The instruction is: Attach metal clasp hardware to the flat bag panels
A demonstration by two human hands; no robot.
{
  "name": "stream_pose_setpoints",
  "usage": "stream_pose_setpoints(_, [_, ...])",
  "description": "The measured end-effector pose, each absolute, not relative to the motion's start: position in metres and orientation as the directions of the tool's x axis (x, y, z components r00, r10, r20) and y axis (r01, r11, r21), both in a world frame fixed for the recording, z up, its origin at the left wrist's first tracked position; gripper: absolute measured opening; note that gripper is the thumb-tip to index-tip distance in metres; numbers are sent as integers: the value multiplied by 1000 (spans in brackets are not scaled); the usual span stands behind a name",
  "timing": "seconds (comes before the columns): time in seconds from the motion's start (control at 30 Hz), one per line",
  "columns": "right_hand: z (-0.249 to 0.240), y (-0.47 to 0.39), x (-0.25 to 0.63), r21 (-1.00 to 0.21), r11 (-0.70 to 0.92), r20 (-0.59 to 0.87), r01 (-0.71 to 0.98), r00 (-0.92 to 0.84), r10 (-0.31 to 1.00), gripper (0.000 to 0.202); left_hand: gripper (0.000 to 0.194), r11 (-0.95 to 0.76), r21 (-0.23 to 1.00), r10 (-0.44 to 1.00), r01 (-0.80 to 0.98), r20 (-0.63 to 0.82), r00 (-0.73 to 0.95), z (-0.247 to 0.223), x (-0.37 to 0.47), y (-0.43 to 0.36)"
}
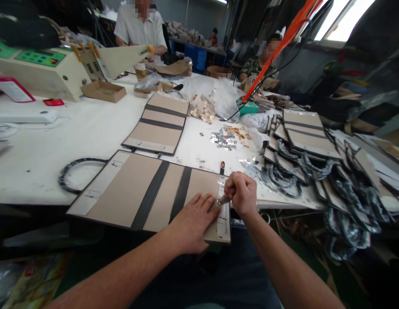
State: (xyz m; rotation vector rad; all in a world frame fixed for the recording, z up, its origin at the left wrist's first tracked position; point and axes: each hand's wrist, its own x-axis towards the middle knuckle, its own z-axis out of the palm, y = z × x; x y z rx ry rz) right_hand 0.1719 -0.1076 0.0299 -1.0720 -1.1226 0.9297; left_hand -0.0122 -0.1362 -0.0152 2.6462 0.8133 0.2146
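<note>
A long beige bag panel (131, 189) with dark cross strips and dark edging lies at the table's front edge. My left hand (196, 216) rests flat on its right part, fingers stretched out. My right hand (241, 193) is closed round a short rod-like tool (224, 199), whose exact kind I cannot make out. The tool's end meets a small metal piece on the whitish strip (222, 223) along the panel's right end, close to my left fingertips. A wrapped dark handle (69, 174) loops out from the panel's left end.
Another beige panel (157, 124) lies behind. Loose silver clips (223, 140) and gold pieces (240, 133) are scattered mid-table. Stacked panels with wrapped handles (302, 137) stand at right. A machine (54, 68) is at back left. Two people sit across the table, another farther back.
</note>
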Motion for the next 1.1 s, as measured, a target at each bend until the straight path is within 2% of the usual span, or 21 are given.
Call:
stream_pose_setpoints(0.07, [35, -104, 165, -979, 203, 197, -25, 150, 969, 49, 95, -769, 394, 562, 503, 41, 826, -16, -13, -136])
stream_pose_setpoints(0.2, [48, -99, 152, -960, 279, 281, 29, 63, 958, 51, 93, -767, 407, 571, 497, 78, 817, -19, -14, -138])
stream_pose_setpoints(0.33, [46, -101, 151, -964, 163, 169, 208, 12, 986, 50, 84, -755, 419, 581, 504, 72, 810, -17, -15, -138])
stream_pose_setpoints(0.4, [47, -103, 156, -974, 154, 161, 165, 34, 986, 50, 84, -759, 411, 579, 506, 69, 812, -16, -16, -138])
stream_pose_setpoints(0.53, [46, -105, 163, -944, 330, 330, 13, 69, 941, 50, 94, -752, 401, 591, 522, 61, 804, -16, -15, -138])
stream_pose_setpoints(0.6, [37, -105, 165, -943, 332, 329, -14, 109, 938, 50, 92, -753, 395, 589, 527, 46, 807, -16, -14, -139])
stream_pose_setpoints(0.73, [20, -115, 177, -974, 225, 222, 0, 162, 962, 51, 92, -754, 380, 589, 536, 29, 808, -13, -14, -141])
stream_pose_setpoints(0.87, [17, -165, 204, -991, 100, 117, 94, 202, 972, 52, 92, -748, 363, 601, 555, 16, 799, -13, -16, -144])
stream_pose_setpoints(0.97, [-7, -220, 219, -978, -168, -139, 126, 215, 967, 54, 86, -759, 342, 596, 554, 22, 803, -13, -16, -148])
stream_pose_setpoints(1.03, [-34, -248, 220, -934, -348, -327, 77, 200, 924, 56, 77, -760, 336, 601, 556, 35, 799, -12, -17, -152])
stream_pose_setpoints(1.1, [-55, -260, 215, -921, -390, -383, 3, 176, 907, 57, 71, -759, 334, 604, 559, 40, 796, -8, -18, -155])
